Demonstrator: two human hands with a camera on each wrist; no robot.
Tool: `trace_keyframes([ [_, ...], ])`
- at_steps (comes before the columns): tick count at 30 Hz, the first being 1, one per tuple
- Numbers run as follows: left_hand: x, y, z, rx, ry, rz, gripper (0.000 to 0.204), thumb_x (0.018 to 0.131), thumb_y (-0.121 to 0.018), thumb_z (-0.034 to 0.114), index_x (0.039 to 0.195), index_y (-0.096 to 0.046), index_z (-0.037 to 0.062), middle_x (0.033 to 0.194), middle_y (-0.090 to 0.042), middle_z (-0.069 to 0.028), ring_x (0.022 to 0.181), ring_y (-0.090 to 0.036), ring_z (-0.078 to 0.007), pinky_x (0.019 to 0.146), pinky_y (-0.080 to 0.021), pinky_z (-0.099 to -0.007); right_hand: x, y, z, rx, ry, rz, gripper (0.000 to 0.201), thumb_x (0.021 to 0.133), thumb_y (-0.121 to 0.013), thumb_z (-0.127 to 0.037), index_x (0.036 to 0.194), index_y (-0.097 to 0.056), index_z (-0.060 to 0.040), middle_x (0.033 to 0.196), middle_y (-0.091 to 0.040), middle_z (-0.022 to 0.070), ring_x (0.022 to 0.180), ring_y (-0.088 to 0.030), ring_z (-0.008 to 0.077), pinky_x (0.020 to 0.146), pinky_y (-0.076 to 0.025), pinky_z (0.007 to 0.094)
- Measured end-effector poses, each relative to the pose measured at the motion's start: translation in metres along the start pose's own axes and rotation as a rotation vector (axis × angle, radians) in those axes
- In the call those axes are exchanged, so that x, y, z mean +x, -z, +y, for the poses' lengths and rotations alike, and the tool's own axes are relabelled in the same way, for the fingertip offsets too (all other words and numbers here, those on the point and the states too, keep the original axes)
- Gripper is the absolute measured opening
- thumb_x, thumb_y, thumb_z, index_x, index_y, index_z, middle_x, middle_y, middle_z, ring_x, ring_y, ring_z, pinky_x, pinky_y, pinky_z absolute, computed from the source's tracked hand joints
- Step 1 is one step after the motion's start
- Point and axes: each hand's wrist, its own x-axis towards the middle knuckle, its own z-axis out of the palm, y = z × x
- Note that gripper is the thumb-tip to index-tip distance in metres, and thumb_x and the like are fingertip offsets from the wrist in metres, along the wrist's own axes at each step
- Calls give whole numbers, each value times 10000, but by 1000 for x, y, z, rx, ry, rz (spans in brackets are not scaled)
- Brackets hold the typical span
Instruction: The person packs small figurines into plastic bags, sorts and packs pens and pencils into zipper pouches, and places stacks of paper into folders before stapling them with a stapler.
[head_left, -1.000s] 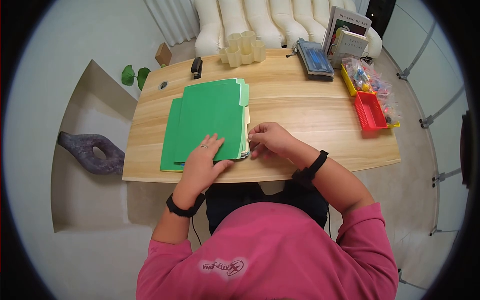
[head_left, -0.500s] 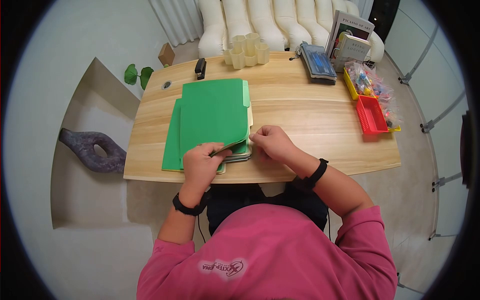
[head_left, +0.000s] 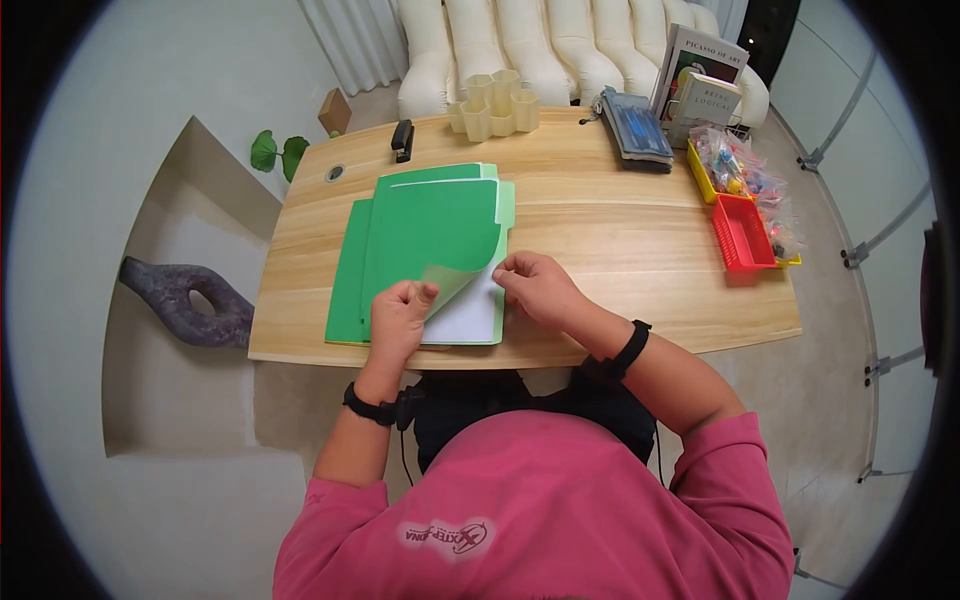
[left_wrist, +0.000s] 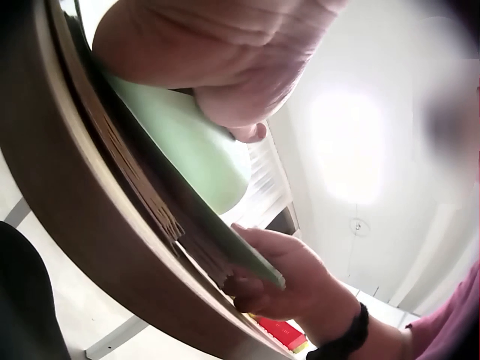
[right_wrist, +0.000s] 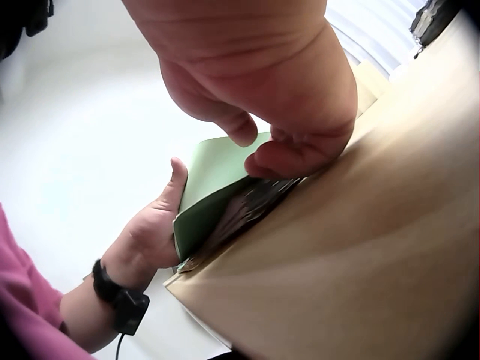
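A stack of green file folders (head_left: 345, 285) lies on the wooden table, close to its front edge. The top green folder (head_left: 430, 225) has its near right part curled up, with its pale green inside (right_wrist: 217, 169) showing. Under the curl a white sheet (head_left: 465, 318) is exposed inside the folder. My left hand (head_left: 398, 318) holds the raised cover near the front edge, thumb up at the curled part. At the folder's right edge my right hand (head_left: 542, 288) pinches with thumb and curled fingers. Stacked edges show beneath in the left wrist view.
Behind the folders stand a black stapler (head_left: 402, 141) and a cream hexagonal holder (head_left: 493, 108). Farther right are a blue pouch (head_left: 638, 130), books (head_left: 700, 85), a red basket (head_left: 741, 235) and a yellow basket (head_left: 703, 170) with bagged small items. The table's front edge (head_left: 600, 358) runs close by.
My left hand went from lying flat on the folders to holding a raised cover. The top folder slid slightly toward me, its corner now curled back over white paper. My right hand stayed at the right edge.
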Motion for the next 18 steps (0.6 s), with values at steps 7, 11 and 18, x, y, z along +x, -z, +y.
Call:
trace_keyframes([
  [7,1,2,-2,-293,7,429,531,1096,-628,535,811,-551,94,788,-489,76,743,-385,-62,654,-328,-259,1,2,-8,-291,51,96,414,1021,-668,-301,1180,-759,70,910,-765,197,781,-725,269,782,-583,402],
  [11,-6,8,2,-487,-23,487,618,1095,-591,557,1288,-675,-25,1269,-733,-90,1158,-674,-173,1056,-517,-332,11,5,-14,-199,-66,14,422,1013,-680,-310,1134,-759,86,853,-750,177,775,-724,261,739,-582,421],
  [18,-17,2,24,-623,-117,486,633,1110,-557,554,1336,-651,-30,1321,-717,-98,1193,-673,-199,1070,-519,-348,10,4,-39,-163,-291,-131,449,999,-737,-330,1206,-712,68,1092,-721,161,911,-683,244,735,-596,370],
])
